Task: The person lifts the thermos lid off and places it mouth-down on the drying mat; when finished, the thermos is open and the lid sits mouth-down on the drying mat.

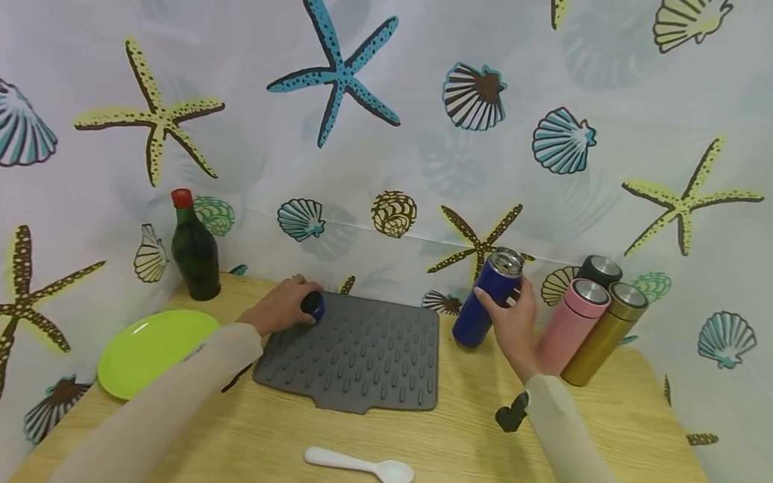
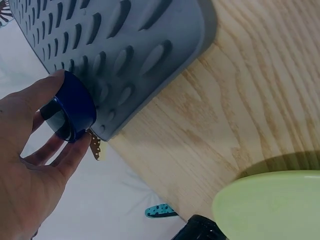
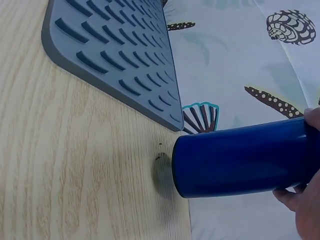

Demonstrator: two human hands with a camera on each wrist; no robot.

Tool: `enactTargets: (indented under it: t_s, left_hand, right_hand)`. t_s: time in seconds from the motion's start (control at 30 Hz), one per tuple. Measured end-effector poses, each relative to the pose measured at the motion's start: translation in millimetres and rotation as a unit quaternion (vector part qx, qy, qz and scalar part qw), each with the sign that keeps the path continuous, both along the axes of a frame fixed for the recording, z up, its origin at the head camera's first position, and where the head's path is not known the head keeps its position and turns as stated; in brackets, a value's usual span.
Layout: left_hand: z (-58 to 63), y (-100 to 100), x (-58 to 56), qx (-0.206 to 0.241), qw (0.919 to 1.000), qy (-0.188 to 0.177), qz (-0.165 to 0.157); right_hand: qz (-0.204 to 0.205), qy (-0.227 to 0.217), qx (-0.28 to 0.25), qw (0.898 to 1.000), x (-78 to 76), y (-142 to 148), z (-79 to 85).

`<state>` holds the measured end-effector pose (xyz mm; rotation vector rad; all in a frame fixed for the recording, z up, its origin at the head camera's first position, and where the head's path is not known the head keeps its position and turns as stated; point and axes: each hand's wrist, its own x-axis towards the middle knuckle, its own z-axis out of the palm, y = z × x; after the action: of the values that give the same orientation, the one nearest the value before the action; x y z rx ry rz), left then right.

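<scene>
My left hand pinches a blue bottle cap between thumb and fingers, at the back left corner of the grey drying mat. The cap's hollow side faces toward the palm in the left wrist view. Whether it touches the mat, I cannot tell. To the right of the mat, my right hand grips the upper part of a blue thermos bottle. Its steel mouth is uncovered and its body leans slightly. A shadow lies by the base of the bottle in the right wrist view; contact with the table is unclear.
Pink, gold and black thermos bottles stand together behind the right wrist. A green bottle with a red cap and a lime green plate are at left. In front lies a white spoon. A patterned curtain hangs behind.
</scene>
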<state>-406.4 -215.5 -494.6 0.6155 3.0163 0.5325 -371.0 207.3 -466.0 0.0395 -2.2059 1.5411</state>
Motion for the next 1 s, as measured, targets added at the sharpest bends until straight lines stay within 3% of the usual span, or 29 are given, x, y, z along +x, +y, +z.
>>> enactTargets:
  t_s: [0.47,0.67,1.0]
  left_hand:
    - [-3.6,-1.0,-8.1,-0.016,0.9997,-0.004,0.020]
    - [0.2,-0.2,-7.5,-0.015,0.9997,-0.003,0.022]
    - [2.1,12.4,-1.4,-0.033,0.9987,-0.018,0.036]
  right_hand:
    - [0.005,0.006,-0.015,1.000,-8.6,-11.2,-0.2]
    - [0.009,0.002,-0.025,1.000,-10.0,-15.9,-2.0]
    - [0.011,-0.010,0.008,1.000,-10.0,-8.2,-23.5]
